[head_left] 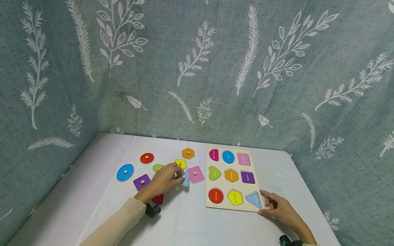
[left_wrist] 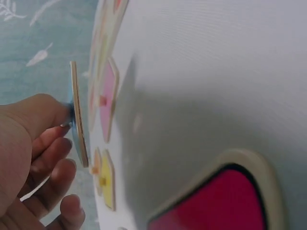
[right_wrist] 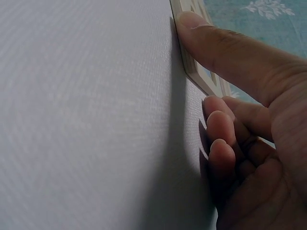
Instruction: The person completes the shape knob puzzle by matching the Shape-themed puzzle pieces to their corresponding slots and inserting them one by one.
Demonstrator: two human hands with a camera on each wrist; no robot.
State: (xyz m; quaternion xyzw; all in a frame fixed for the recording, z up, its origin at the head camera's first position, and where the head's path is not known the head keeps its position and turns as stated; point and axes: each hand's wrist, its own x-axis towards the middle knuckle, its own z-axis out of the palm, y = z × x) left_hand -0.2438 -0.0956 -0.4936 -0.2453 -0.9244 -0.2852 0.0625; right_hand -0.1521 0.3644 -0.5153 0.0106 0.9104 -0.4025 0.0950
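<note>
My left hand (head_left: 166, 178) pinches a light blue triangle puzzle piece (head_left: 186, 179) by its knob. The left wrist view shows the triangle piece (left_wrist: 79, 124) edge-on, held up off the white cloth, the other fingers loosely curled below. Under and around this hand lie a pink piece (head_left: 199, 177), a yellow pentagon (head_left: 178, 163), a partly covered green piece (head_left: 157, 167) and a magenta piece (head_left: 158, 200). My right hand (head_left: 281, 210) grips the near right corner of the wooden puzzle board (head_left: 225, 202), thumb on its near edge and index finger along its right side.
An orange hexagon (head_left: 184, 153), red circle (head_left: 143, 158), blue round piece (head_left: 121, 176) and purple square (head_left: 138, 185) lie to the left. The board carries matching coloured printed shapes, including a blue triangle (head_left: 253, 199) by my right hand. Patterned curtains (head_left: 215, 112) enclose the table.
</note>
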